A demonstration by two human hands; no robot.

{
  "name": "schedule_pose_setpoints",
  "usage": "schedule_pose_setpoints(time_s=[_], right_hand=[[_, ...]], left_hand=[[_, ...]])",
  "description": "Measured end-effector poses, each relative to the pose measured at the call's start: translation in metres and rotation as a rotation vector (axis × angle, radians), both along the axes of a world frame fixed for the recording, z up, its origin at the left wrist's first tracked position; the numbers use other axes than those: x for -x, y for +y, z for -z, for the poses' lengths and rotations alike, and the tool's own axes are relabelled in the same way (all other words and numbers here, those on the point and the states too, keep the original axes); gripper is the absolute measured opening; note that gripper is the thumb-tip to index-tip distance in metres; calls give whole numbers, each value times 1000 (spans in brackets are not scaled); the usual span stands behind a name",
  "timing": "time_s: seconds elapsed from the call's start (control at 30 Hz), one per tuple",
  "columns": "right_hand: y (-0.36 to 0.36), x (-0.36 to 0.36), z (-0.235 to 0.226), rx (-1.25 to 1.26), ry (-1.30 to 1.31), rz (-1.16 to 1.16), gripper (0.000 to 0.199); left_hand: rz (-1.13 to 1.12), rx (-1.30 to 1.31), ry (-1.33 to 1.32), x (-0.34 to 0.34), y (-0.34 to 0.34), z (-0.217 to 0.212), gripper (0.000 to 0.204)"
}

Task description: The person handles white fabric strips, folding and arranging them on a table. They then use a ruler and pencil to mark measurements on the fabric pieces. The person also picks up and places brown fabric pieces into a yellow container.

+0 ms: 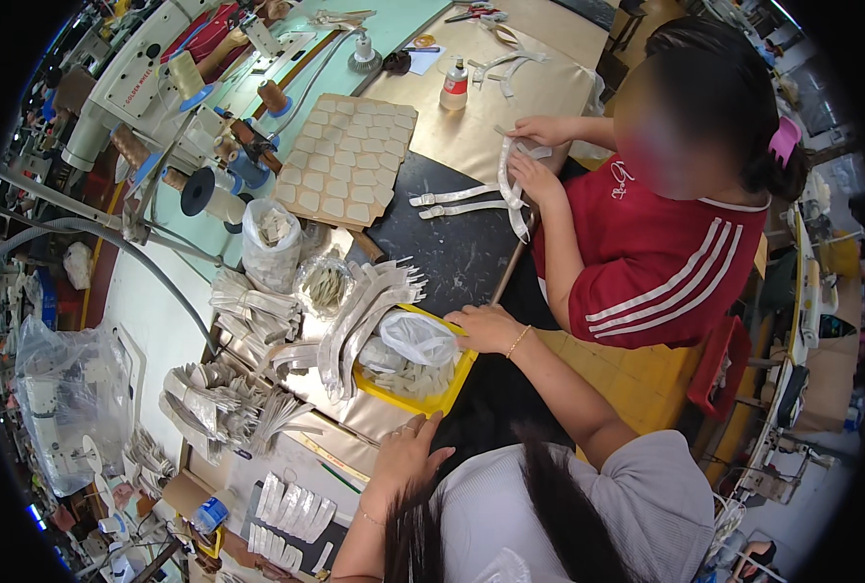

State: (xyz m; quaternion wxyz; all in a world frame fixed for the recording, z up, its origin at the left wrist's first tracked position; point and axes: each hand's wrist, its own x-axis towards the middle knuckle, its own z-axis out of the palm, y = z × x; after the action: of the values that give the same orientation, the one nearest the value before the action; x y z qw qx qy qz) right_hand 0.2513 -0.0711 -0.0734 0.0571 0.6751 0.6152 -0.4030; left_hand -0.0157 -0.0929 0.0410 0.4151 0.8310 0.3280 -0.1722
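Observation:
A yellow plastic tray [419, 401] rests on the worktable in front of me, tilted in the picture. Inside it lie a bunched clear plastic bag [419, 337] and many small pale strips [408, 377]. My right hand [491, 328] is at the tray's right rim, fingers curled over the edge. By the tray's near corner is my left hand [408, 455], its fingers stretched out and thumb apart, with fingertips close to the rim. Long silvery strap pieces [359, 335] lie bundled against the tray's left side.
Bundles of strips [209, 408] and a bag of pieces [271, 243] crowd the left. A board of pale patches [350, 160] lies beyond. At right, a co-worker in red [646, 253] handles white straps [510, 185] near a small bottle [455, 85]. Sewing machines [131, 83] stand far left.

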Motion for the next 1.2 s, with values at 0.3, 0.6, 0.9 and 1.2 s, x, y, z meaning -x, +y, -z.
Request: schedule_pose_setpoints(time_s=[0.3, 0.6, 0.9, 1.2], right_hand=[[26, 29, -42, -304, 29, -19, 46], [-9, 32, -34, -111, -60, -148, 37], [-14, 38, -36, -145, -20, -111, 37], [-11, 35, -42, -191, -50, -124, 37]], left_hand=[[71, -26, 8, 6, -6, -3, 64], [80, -16, 25, 14, -9, 0, 65], [93, -50, -6, 14, -11, -3, 64], [80, -96, -27, 19, -19, 2, 63]])
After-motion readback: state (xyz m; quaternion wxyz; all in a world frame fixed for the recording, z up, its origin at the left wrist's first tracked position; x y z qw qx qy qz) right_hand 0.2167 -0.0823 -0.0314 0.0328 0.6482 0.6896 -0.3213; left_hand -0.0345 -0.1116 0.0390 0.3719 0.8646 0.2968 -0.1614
